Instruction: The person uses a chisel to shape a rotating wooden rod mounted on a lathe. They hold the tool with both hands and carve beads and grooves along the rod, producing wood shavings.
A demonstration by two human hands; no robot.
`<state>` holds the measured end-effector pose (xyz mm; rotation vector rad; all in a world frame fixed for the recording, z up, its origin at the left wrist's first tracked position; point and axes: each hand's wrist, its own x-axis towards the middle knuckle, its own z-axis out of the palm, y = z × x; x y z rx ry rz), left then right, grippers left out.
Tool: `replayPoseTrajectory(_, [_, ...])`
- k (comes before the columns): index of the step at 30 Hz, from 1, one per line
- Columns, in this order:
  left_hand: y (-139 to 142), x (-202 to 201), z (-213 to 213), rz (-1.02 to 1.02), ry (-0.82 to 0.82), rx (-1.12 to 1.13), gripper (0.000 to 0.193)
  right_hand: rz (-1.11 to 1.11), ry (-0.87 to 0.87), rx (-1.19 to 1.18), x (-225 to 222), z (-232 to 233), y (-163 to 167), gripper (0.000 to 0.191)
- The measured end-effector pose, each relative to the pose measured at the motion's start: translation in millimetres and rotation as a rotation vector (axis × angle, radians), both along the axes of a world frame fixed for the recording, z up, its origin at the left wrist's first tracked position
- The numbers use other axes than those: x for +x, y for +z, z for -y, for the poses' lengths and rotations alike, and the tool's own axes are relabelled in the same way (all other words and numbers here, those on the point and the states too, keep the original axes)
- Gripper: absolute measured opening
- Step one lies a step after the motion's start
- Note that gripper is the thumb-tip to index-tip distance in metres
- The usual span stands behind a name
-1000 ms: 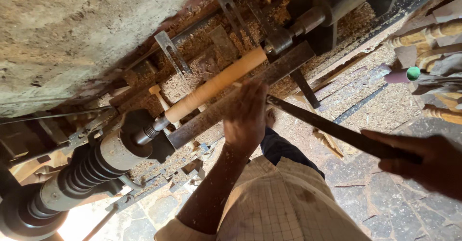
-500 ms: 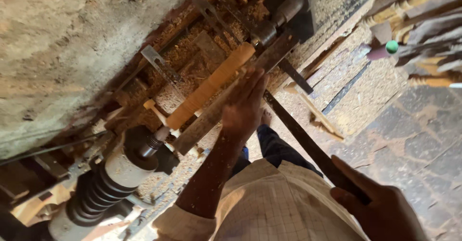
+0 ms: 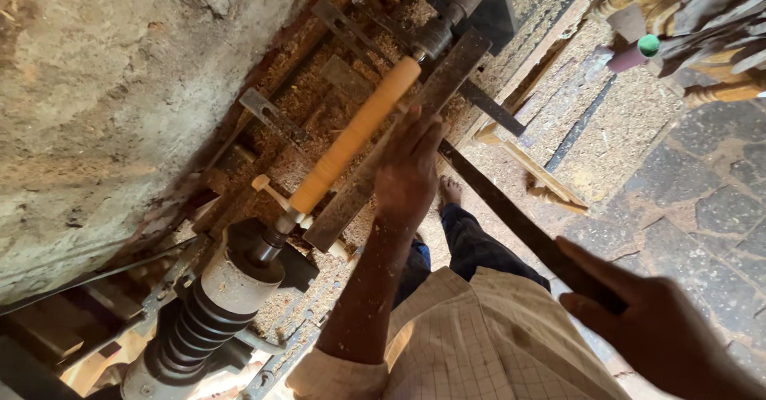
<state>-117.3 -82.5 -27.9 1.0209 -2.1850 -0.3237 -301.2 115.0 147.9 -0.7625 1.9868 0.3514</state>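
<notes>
Head view, looking down: at far left a rough grey concrete wall (image 3: 104, 104) fills the frame, and below it sits the dark ribbed metal pulley of the lathe's headstock (image 3: 199, 328), its spindle pointing up and to the right. From that spindle a pale orange-tan round wooden spindle blank (image 3: 355, 132) runs diagonally up to the grey metal tailstock centre (image 3: 447, 25), held between the two ends above a bed thick with sawdust (image 3: 311, 100). Just beside the blank, on its near side and parallel to it, lies the long flat grey steel tool rest (image 3: 399, 140). The left hand (image 3: 408, 168) is stretched forward on a bare, dust-flecked forearm, palm down, its fingers laid over the tool rest and the tip end of a long dark flat steel turning chisel (image 3: 511, 216); the fingers are loosely curled, pressing the blade down rather than wrapped round it, and the tips reach right beside the blank. The chisel slants back down to the right, above a dark trouser leg and a pale checked shirt (image 3: 495, 336). At lower right the right hand (image 3: 646, 328) is closed round the chisel's rear end, index finger extended along it, wrist drawn back near the body. At upper right lie several turned pale wooden spindles (image 3: 718, 93) on the dark stone-slab floor (image 3: 710, 184).
</notes>
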Motion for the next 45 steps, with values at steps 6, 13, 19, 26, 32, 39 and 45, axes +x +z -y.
replayPoseTrajectory(6, [-3,-18,6,-0.06,0.058,-0.027,0.015,-0.042,0.207,0.183,-64,40,-1,0.072])
replayPoseTrajectory(13, [13,-47,9,-0.007,0.189,0.001,0.018,0.05,0.182,0.088,-145,76,-34,0.071])
replayPoseTrajectory(19, [26,-79,13,-0.033,0.333,0.032,0.019,0.032,0.47,0.148,-208,133,-47,0.071])
replayPoseTrajectory(26, [17,-110,12,-0.097,0.457,0.081,0.017,0.48,0.649,-0.219,-278,199,-66,0.065])
replayPoseTrajectory(32, [5,-88,-12,0.071,0.569,0.062,0.024,0.346,0.643,0.049,-279,209,-86,0.064])
replayPoseTrajectory(39, [0,-69,-8,-0.045,0.359,0.006,0.023,0.673,0.295,-0.068,-286,136,-88,0.081])
replayPoseTrajectory(45, [-18,-66,18,-0.128,0.24,-0.046,0.015,0.398,-0.121,-0.188,-239,85,-61,0.07])
